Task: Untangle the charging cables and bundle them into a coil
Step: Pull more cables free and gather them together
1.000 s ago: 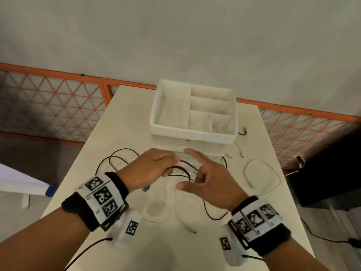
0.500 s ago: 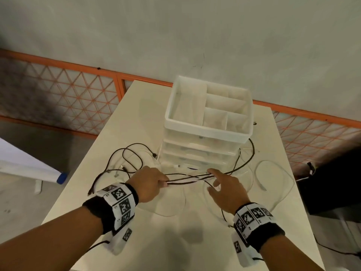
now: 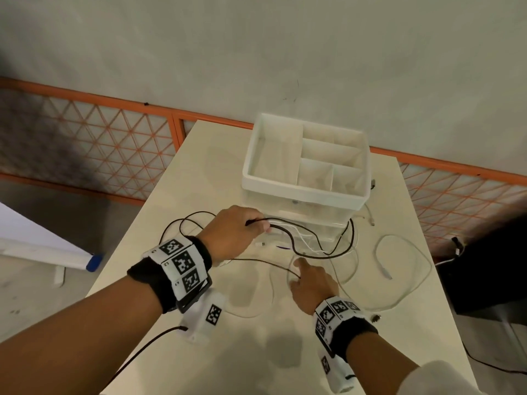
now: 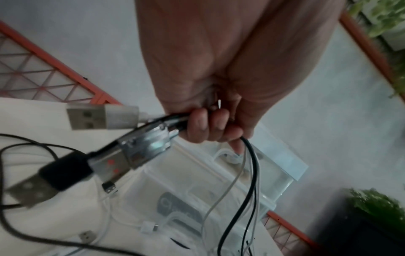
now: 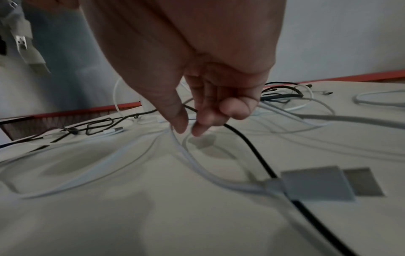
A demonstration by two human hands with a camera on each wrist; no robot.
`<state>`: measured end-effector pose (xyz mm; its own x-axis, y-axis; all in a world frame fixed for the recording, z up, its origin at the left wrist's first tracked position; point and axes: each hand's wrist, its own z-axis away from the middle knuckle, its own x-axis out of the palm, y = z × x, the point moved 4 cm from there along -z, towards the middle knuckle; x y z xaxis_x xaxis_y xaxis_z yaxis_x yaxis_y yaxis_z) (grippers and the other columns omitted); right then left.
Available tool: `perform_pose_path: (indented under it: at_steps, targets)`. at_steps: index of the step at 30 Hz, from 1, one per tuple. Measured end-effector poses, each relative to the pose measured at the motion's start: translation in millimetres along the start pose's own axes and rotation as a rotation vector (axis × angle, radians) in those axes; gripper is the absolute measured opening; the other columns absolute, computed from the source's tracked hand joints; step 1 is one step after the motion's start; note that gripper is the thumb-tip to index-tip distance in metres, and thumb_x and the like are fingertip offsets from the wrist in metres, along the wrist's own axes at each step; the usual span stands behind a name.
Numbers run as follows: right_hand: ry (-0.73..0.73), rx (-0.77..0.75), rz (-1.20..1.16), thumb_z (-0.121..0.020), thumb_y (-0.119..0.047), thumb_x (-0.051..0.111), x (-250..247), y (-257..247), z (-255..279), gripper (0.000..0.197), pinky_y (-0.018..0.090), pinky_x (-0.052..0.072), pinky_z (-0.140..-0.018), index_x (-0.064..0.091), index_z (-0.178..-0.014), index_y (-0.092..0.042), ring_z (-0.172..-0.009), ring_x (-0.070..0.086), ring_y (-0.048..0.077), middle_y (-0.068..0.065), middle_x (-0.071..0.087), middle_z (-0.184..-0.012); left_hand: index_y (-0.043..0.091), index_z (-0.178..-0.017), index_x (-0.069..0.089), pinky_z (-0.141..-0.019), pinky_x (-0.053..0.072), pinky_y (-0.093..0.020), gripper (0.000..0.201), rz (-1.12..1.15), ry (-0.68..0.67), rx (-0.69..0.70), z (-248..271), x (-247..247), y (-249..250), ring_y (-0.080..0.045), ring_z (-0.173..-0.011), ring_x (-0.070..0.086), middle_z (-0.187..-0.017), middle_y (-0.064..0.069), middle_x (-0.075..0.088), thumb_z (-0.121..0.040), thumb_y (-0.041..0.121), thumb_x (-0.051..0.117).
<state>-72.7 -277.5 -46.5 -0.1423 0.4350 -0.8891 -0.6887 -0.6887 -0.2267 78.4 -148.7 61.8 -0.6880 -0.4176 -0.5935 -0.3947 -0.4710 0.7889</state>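
Left hand is clamping the cable ends while right fingers, slightly apart, are hovering over a white cable lying just beneath them.

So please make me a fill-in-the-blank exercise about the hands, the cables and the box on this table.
1. The left hand grips a bunch of black and ____ cables.
2. The right hand reaches down to a ____ cable on the table.
3. The white box has ____ cables in its top compartments.

Missing words: white; white; no
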Motion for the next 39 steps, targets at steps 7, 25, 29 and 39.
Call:
perform_pose_path:
  at_steps: [7, 25, 29, 39]
  targets:
    - [0.325, -0.404, -0.394, -0.096, -0.035, 0.062, -90.9, -38.3, 23.7, 0.019, 0.026, 0.052, -0.064, 0.071, -0.079, -0.037, -0.058, 0.057, 0.003, -0.014, 0.062, -0.061, 0.020, -0.084, 0.058, -0.051, 0.033, -0.026, 0.024, 0.046, -0.043, -0.056, -5.5, 2.1, -14.5, -0.008, -0.046, 0.038, -0.084, 0.008, 0.075, -0.102, 0.022, 0.043]
    - [0.782, 0.268, -1.152, -0.094, -0.026, 0.060, -164.5, 92.7, 14.1, 0.027, 0.033, 0.042, -0.060, 0.074, -0.071, -0.027, -0.056, 0.046, 0.016, -0.002, 0.060, -0.069, 0.008, -0.086, 0.058, -0.043, 0.023, -0.022, 0.024, 0.356, -0.046, -0.362, -8.1, -14.7, -36.6, -0.011, -0.044, 0.029, -0.062, -0.005, 0.051, -0.103, 0.018, 0.044]
    - [0.889, 0.139, -1.250, -0.104, -0.028, 0.047, -183.3, 90.3, 8.3, 0.027, 0.023, 0.053, -0.077, 0.071, -0.095, -0.022, -0.072, 0.062, 0.011, -0.005, 0.065, -0.084, 0.008, -0.086, 0.059, -0.042, 0.024, -0.022, 0.026, 0.243, -0.050, -0.344, -7.2, -15.4, -34.1, -0.013, -0.046, 0.031, -0.062, -0.004, 0.053, -0.102, 0.017, 0.041]
    - [0.835, -0.080, -0.521, -0.078, 0.000, 0.067, -155.5, 50.7, 34.6, 0.054, 0.035, 0.056, -0.079, 0.062, -0.129, -0.017, -0.075, 0.062, 0.018, 0.011, 0.057, -0.115, 0.004, -0.092, 0.063, -0.038, 0.024, -0.019, 0.028, 0.357, -0.056, -0.276, -4.8, -22.2, -1.7, -0.009, -0.041, 0.029, -0.060, -0.002, 0.048, -0.104, 0.021, 0.044]
